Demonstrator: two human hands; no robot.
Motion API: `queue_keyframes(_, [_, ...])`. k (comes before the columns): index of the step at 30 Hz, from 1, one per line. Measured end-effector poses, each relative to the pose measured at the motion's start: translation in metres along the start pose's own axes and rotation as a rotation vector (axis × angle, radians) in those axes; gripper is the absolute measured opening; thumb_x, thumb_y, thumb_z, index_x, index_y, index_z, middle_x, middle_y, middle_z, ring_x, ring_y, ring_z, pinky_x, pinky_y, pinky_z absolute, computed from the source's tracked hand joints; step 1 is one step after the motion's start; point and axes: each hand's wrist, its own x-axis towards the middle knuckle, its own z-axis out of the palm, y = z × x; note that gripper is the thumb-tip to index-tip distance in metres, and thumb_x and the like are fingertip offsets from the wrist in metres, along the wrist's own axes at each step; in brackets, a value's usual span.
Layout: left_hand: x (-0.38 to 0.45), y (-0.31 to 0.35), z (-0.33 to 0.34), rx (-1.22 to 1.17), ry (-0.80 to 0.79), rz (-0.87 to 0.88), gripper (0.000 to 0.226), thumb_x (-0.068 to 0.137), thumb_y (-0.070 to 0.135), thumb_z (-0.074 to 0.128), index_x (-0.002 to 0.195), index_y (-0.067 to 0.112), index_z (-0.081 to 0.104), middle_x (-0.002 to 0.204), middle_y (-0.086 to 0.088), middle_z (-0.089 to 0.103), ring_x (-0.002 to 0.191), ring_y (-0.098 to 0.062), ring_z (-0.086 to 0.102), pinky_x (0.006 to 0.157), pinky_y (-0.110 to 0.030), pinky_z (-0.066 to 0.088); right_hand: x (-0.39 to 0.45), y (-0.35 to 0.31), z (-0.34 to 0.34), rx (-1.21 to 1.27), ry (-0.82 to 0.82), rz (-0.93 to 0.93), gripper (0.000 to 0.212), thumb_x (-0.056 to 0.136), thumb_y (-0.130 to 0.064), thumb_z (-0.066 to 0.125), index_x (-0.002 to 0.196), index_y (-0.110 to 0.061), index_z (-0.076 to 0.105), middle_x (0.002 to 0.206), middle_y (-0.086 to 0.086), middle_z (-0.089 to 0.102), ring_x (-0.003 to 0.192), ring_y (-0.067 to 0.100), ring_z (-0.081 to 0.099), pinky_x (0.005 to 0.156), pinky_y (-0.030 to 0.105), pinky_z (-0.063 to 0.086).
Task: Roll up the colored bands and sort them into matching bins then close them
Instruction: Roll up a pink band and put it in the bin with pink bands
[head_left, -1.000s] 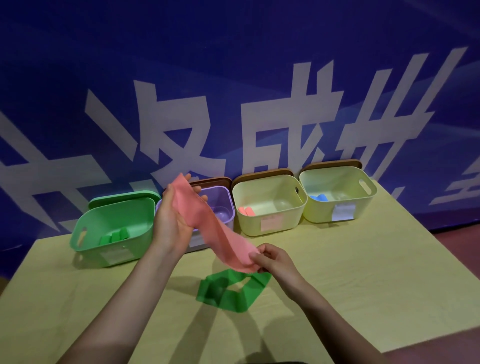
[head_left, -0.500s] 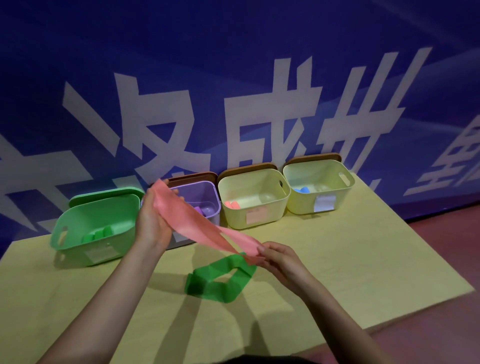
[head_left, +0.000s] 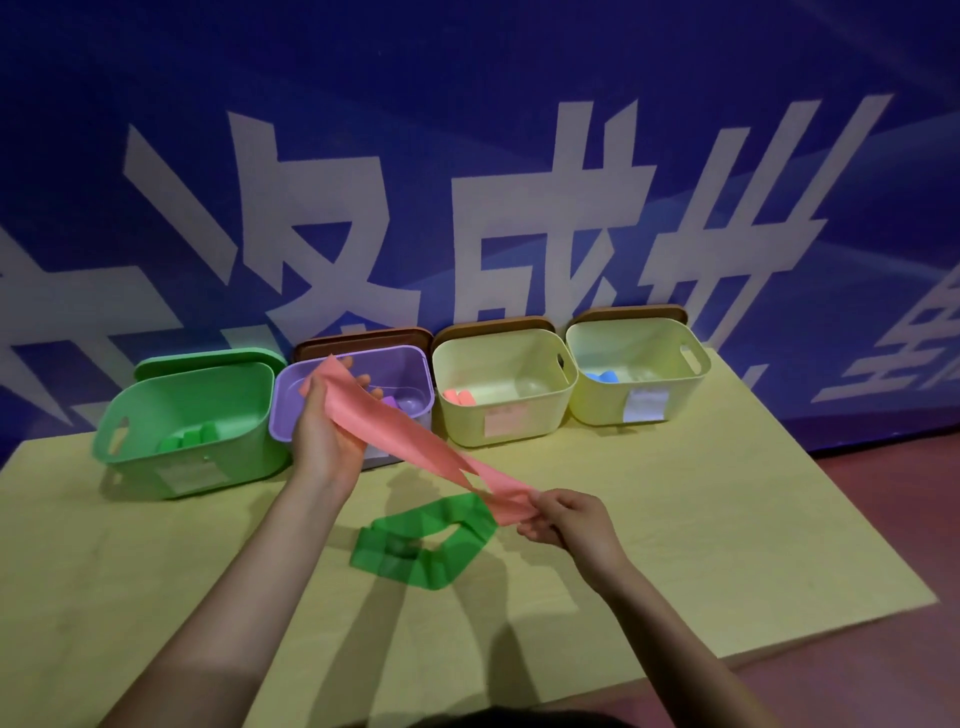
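Blue banner wall (head_left: 467, 156) backs a yellow bench (head_left: 727, 519). Left hand (head_left: 327, 436) grips the pink band's (head_left: 415, 447) far end; right hand (head_left: 566, 519) pinches its near end, above a green band (head_left: 421, 545). Beyond: green bin (head_left: 192, 415) holding green rolls, purple bin (head_left: 405, 374), cream bin (head_left: 504, 384) with pink rolls, rightmost bin (head_left: 634, 369) with blue.

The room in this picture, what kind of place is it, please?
Probably a staged demonstration or recording area, not a home: a large blue banner with white characters, a plain yellow table, and a row of labelled bins with lids propped behind.
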Motion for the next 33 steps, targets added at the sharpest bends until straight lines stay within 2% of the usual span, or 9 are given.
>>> queue_keyframes(6, [0.002,-0.013,-0.009,-0.006,0.064,-0.073,0.03,0.103,0.034,0.034,0.108,0.018,0.058,0.091,-0.004,0.061,0.088,-0.017,0.059,0.082,-0.033,0.049,0.016,-0.016,-0.01,0.803,-0.099,0.37,0.018,0.095,-0.007,0.052,0.105,0.004,0.062,0.094,0.017,0.072,0.079,0.021,0.073,0.071,0.029,0.06])
queue_keyframes(10, [0.01,-0.017,0.001,-0.037,0.075,-0.065,0.027,0.101,0.029,0.04,0.116,0.013,0.055,0.089,-0.005,0.062,0.083,-0.018,0.061,0.08,-0.033,0.051,0.03,-0.02,-0.012,0.941,-0.111,0.481,0.014,0.088,-0.005,0.054,0.098,-0.002,0.063,0.082,0.011,0.074,0.071,0.022,0.073,0.075,0.033,0.058])
queue_keyframes(15, [0.024,-0.012,0.007,-0.098,0.066,-0.063,0.027,0.102,0.03,0.035,0.103,0.015,0.058,0.086,-0.005,0.058,0.08,-0.018,0.058,0.086,-0.036,0.048,0.046,-0.026,-0.005,1.157,-0.151,0.477,0.032,0.067,0.004,0.07,0.096,-0.006,0.063,0.084,0.011,0.073,0.07,0.025,0.072,0.081,0.035,0.047])
queue_keyframes(18, [0.032,-0.006,0.005,-0.092,0.081,-0.037,0.027,0.103,0.029,0.034,0.105,0.016,0.057,0.092,-0.004,0.058,0.085,-0.016,0.058,0.09,-0.037,0.047,0.056,-0.029,0.0,1.092,-0.206,0.455,0.052,0.046,0.005,0.078,0.095,-0.006,0.061,0.084,0.012,0.071,0.066,0.024,0.07,0.076,0.03,0.046])
queue_keyframes(21, [0.04,-0.002,0.007,-0.07,0.067,-0.023,0.026,0.103,0.028,0.034,0.105,0.018,0.057,0.094,-0.002,0.06,0.087,-0.014,0.06,0.074,-0.031,0.048,0.063,-0.029,0.008,1.073,-0.273,0.479,0.058,0.036,-0.001,0.094,0.088,-0.004,0.068,0.086,0.012,0.068,0.067,0.023,0.064,0.064,0.029,0.047])
queue_keyframes(25, [0.043,0.0,0.017,-0.131,-0.025,0.022,0.025,0.103,0.025,0.034,0.108,0.016,0.057,0.086,0.001,0.059,0.078,-0.01,0.061,0.079,-0.026,0.047,0.057,-0.025,0.016,0.914,-0.371,0.492,0.053,0.063,-0.024,0.087,0.103,0.0,0.063,0.096,0.017,0.064,0.079,0.023,0.058,0.06,0.027,0.049])
queue_keyframes(29, [0.046,-0.001,0.017,-0.166,-0.09,-0.004,0.025,0.101,0.028,0.037,0.109,0.015,0.056,0.083,0.002,0.058,0.079,-0.013,0.056,0.08,-0.028,0.045,0.045,-0.02,0.01,0.788,-0.414,0.336,0.066,0.037,-0.014,0.098,0.096,0.0,0.071,0.095,0.022,0.068,0.082,0.028,0.064,0.062,0.032,0.056])
queue_keyframes(31, [0.049,-0.002,0.013,-0.158,-0.081,-0.014,0.027,0.102,0.03,0.035,0.108,0.016,0.057,0.082,0.002,0.06,0.078,-0.012,0.058,0.079,-0.028,0.046,0.045,-0.017,0.006,0.744,-0.439,0.291,0.084,0.04,-0.008,0.096,0.117,-0.002,0.063,0.107,0.022,0.065,0.085,0.028,0.066,0.065,0.033,0.057])
queue_keyframes(33, [0.051,-0.004,0.011,-0.141,-0.083,-0.033,0.029,0.103,0.031,0.032,0.105,0.017,0.057,0.079,0.003,0.061,0.072,-0.011,0.06,0.076,-0.028,0.046,0.045,-0.017,0.006,0.64,-0.505,0.242,0.078,0.052,-0.01,0.092,0.123,0.001,0.061,0.115,0.02,0.06,0.09,0.024,0.065,0.073,0.03,0.056])
